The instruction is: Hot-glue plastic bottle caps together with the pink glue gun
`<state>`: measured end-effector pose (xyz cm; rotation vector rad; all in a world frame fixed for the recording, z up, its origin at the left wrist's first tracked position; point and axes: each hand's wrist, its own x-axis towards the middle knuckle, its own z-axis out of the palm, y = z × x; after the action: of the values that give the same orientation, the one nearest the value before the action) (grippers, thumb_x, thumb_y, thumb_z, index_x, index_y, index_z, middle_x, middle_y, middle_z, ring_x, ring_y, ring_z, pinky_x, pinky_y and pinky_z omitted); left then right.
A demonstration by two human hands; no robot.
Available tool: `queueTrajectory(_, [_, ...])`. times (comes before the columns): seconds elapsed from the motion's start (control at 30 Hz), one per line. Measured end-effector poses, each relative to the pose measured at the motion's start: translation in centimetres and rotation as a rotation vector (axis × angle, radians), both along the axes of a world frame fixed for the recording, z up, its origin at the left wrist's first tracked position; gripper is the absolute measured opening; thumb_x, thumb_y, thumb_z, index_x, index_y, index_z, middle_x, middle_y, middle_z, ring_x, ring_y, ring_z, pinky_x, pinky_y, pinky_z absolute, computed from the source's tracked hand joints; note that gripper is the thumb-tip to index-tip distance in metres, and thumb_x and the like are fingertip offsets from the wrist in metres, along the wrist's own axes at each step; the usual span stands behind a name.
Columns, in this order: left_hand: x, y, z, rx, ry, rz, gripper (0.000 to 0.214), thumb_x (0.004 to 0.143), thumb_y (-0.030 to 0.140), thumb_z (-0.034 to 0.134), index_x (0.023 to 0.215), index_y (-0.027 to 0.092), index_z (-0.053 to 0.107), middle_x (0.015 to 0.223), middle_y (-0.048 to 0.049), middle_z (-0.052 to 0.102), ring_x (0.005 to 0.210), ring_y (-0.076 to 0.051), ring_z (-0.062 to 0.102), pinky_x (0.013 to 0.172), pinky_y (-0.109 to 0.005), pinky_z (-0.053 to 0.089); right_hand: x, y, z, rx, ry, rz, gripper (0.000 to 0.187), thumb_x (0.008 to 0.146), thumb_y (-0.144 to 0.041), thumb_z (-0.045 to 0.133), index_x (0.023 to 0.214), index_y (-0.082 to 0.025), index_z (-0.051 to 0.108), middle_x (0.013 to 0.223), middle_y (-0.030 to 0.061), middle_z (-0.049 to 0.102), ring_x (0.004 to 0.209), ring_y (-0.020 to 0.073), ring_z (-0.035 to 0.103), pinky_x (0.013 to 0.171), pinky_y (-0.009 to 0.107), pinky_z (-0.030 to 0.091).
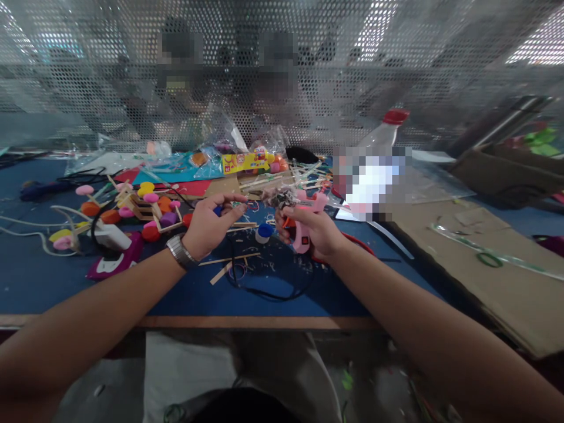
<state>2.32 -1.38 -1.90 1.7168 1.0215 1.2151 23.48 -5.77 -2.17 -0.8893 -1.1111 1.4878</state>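
My right hand [315, 230] is closed round a pink glue gun [306, 212], its nozzle pointing left toward my other hand. My left hand [211, 224], with a metal watch [181, 251] on the wrist, pinches a small blue piece [217, 210] between thumb and fingers, the fingertips stretched toward the gun's tip. Both hands hover over a blue table [282, 288] littered with thin wooden sticks [229, 265]. A small blue-and-white cap [264, 232] lies between the hands.
Colourful foam shapes on stick frames [145, 205] sit at the left beside a white and purple device [114, 247]. A black cable [268, 288] loops in front. A red-capped bottle [374, 164], packets [247, 160], cardboard sheets [484, 264] and a perforated screen [282, 64] lie beyond.
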Motion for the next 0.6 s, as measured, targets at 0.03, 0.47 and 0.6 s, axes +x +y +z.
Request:
queueTrajectory(0.03, [0.03, -0.09, 0.04, 0.0, -0.01, -0.01, 0.028, 0.076, 0.035, 0.077, 0.095, 0.015, 0.078, 0.059, 0.0044, 0.044, 0.054, -0.008, 0.036, 0.051, -0.024, 0.027, -0.07, -0.04, -0.07, -0.005, 0.0, 0.01, 0.036, 0.067, -0.048, 0.082, 0.068, -0.019, 0.06, 0.062, -0.0008, 0.054, 0.052, 0.0116, 0.048, 0.048, 0.028, 0.04])
queueTrajectory(0.47, [0.19, -0.18, 0.08, 0.021, -0.009, 0.015, 0.026, 0.073, 0.039, 0.08, 0.084, 0.015, 0.078, 0.06, 0.0009, 0.053, 0.055, -0.009, 0.038, 0.05, -0.025, 0.028, -0.38, -0.19, -0.2, -0.021, 0.005, 0.045, 0.036, 0.067, -0.047, 0.081, 0.067, -0.019, 0.059, 0.058, -0.0013, 0.053, 0.051, 0.0114, 0.049, 0.047, 0.027, 0.041])
queueTrajectory(0.6, [0.21, -0.12, 0.08, -0.012, -0.056, 0.038, 0.023, 0.07, 0.037, 0.081, 0.077, 0.016, 0.073, 0.061, 0.0013, 0.055, 0.056, -0.009, 0.04, 0.051, -0.025, 0.03, -0.34, -0.14, -0.25, -0.004, 0.023, 0.028, 0.037, 0.066, -0.048, 0.083, 0.067, -0.018, 0.06, 0.06, -0.0016, 0.053, 0.05, 0.0109, 0.048, 0.046, 0.027, 0.041])
